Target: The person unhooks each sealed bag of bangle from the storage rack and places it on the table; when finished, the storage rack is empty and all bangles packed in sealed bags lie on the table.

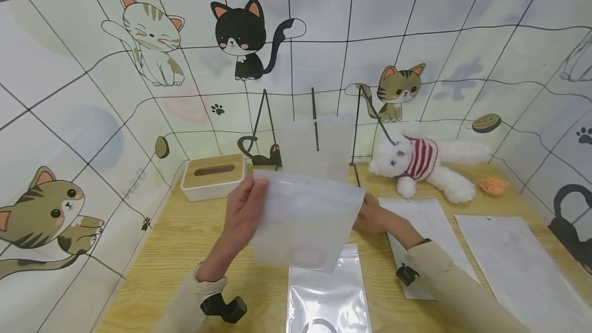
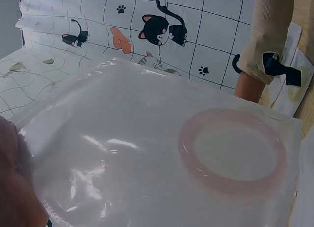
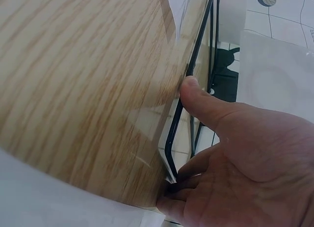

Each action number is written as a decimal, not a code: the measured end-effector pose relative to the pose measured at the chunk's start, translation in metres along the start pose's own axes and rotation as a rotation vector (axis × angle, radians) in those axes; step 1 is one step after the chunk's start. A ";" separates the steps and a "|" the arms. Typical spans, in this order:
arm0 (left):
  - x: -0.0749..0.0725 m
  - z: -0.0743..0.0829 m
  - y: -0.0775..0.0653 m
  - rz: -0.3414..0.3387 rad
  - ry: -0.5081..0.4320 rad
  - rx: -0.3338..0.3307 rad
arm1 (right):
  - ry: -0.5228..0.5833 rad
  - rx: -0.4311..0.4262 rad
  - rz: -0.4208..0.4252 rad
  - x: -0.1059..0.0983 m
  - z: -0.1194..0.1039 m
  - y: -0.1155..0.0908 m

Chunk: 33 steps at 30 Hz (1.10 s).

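Observation:
My left hand (image 1: 245,209) grips the left edge of a translucent white plastic bag (image 1: 296,220), its thumb on the near face. The bag stands tilted above the table, with a pale pink ring shape (image 2: 184,148) in its lower part. Behind the bag's right edge is my right hand (image 1: 372,215), partly hidden in the head view. In the right wrist view its thumb and curled fingers hold a bent rod of a black wire stand (image 3: 172,134). Another pale bag (image 1: 314,153) is on that stand. A shiny silver zip bag (image 1: 326,292) lies on the table in front.
At the back left stands a white tissue box (image 1: 210,184) with a wooden lid. A white plush toy (image 1: 421,163) in a striped shirt lies at the back right, beside a small orange object (image 1: 493,185). White bags (image 1: 522,266) lie along the table's right side.

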<state>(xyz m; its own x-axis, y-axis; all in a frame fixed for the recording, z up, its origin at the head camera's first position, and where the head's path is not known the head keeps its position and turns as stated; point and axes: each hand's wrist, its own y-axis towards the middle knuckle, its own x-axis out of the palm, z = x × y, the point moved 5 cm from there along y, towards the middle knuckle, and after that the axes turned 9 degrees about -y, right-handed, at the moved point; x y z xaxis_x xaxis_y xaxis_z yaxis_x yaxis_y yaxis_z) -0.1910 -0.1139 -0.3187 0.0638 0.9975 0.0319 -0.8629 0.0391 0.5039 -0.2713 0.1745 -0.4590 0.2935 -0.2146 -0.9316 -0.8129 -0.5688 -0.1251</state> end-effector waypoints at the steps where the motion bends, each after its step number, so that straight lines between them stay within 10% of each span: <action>1: -0.003 -0.001 -0.002 -0.003 -0.006 -0.021 | 0.038 0.054 -0.038 0.001 0.002 -0.001; 7: -0.018 -0.007 -0.015 -0.036 -0.036 -0.101 | 0.121 0.204 -0.126 0.006 0.007 -0.007; 33: -0.135 -0.035 -0.035 0.134 0.093 -0.483 | 0.112 0.179 -0.125 0.008 0.007 -0.001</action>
<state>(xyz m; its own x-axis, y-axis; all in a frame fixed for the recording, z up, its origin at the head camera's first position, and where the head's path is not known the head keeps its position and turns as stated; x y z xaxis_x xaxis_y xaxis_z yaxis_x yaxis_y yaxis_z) -0.1866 -0.2482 -0.3707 -0.0895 0.9958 -0.0189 -0.9951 -0.0886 0.0430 -0.2717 0.1792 -0.4687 0.4435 -0.2435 -0.8626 -0.8400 -0.4487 -0.3052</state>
